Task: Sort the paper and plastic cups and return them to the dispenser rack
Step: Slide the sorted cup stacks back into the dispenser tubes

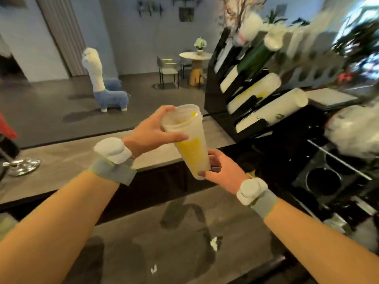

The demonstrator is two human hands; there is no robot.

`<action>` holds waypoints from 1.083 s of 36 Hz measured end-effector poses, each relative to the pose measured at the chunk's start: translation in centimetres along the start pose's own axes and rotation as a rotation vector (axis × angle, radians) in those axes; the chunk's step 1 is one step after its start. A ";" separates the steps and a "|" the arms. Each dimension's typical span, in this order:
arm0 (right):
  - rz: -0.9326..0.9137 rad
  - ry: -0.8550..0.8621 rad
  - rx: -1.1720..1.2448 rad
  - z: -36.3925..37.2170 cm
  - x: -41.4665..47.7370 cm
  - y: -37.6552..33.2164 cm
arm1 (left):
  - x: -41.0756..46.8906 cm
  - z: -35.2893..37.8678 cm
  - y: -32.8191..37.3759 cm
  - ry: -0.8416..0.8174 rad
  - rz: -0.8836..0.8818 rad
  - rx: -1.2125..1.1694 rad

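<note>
Both of our hands hold one stack of frosted plastic cups (pixel 187 140) with a yellow print on the side, tilted so the open mouth leans up and to the left. Our left hand (pixel 152 131) wraps the rim end, thumb over the top edge and fingers (pixel 178 138) laid across the wall just under the lip. Our right hand (pixel 222 170) pinches the narrow bottom end from below, fingertips curled onto the base. Both forearms reach forward from the lower corners and meet at the cups, each wrist wearing a grey band with a white tracker, left (pixel 112 153) and right (pixel 251 189). We hold the cups in the air above the front edge of the grey counter (pixel 67 160), touching nothing else. Right of the cups, and apart from them, stands the black dispenser rack (pixel 217 95), its slanted channels filled with rows of white cups whose ends stick out up and to the right; that side is blurred, so we cannot tell the kinds of cup apart. Between the cups and the rack's near corner the air is open. Below the cups a second grey worktop (pixel 235 218) lies bare apart from two small white scraps (pixel 214 242). Behind the cups, past the counter's far edge, the floor opens wide, with a blue and white llama figure (pixel 106 87) standing on it.
</note>
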State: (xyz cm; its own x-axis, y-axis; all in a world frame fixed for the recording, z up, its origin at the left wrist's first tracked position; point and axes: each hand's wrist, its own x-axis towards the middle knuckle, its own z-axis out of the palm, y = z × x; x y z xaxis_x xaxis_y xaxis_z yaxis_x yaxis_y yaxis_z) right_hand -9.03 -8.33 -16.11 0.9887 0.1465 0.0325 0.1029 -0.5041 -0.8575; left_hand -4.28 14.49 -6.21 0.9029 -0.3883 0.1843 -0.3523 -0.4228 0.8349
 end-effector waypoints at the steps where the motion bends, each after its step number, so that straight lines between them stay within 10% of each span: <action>1: 0.003 0.013 -0.004 -0.5 -0.2 -0.1 | 0.2 -0.2 0.3 -0.005 -0.007 -0.084; 21: -0.269 0.604 0.135 -27.7 -3.1 -6.1 | 15.9 9.8 10.9 -0.129 0.066 -0.739; 39: -0.169 0.544 -0.444 -38.3 1.1 -8.5 | 25.9 15.4 11.2 0.187 0.366 0.261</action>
State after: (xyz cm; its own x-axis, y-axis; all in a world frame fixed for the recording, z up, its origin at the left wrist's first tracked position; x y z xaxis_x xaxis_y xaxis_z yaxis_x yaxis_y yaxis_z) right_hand -4.69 -36.46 10.90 0.8578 -0.1333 0.4964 0.1795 -0.8272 -0.5324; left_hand 11.31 -12.91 -0.06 0.7286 -0.4064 0.5513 -0.6833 -0.4866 0.5443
